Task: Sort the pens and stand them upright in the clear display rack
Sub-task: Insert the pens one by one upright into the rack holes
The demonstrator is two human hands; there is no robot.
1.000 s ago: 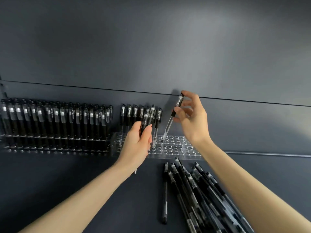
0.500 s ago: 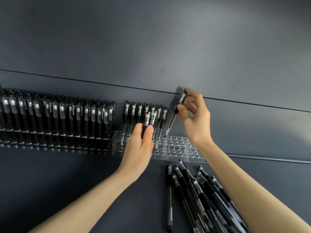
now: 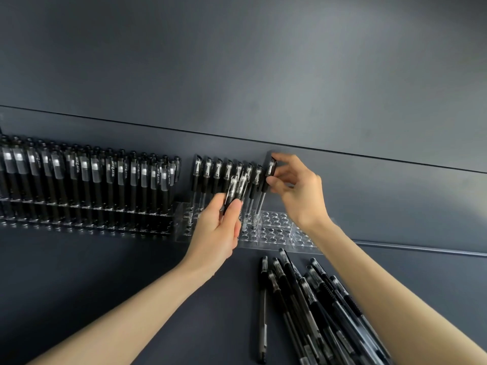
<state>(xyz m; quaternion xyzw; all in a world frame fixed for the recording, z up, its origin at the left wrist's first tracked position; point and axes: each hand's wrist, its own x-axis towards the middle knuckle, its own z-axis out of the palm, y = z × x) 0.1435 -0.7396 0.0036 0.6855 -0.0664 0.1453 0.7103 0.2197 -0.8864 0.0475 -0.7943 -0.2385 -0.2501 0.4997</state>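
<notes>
A clear display rack (image 3: 276, 234) with rows of round holes stands against the dark wall. Several black pens (image 3: 208, 172) stand upright along its back row. My right hand (image 3: 297, 191) pinches the cap end of one black pen (image 3: 265, 189), whose tip sits in a rack hole to the right of that row. My left hand (image 3: 217, 230) grips two black pens (image 3: 235, 188), held upright in front of the standing ones. A loose pile of black pens (image 3: 311, 306) lies on the dark surface below my right forearm.
A second rack (image 3: 87, 216) to the left is packed with several upright black pens. The right part of the clear rack shows open holes. A horizontal wall seam (image 3: 158, 127) runs behind both racks.
My right hand has lowered its pen from a slant above the rack until it stands nearly upright with the tip in a hole. My left hand has stayed by the rack with its pens.
</notes>
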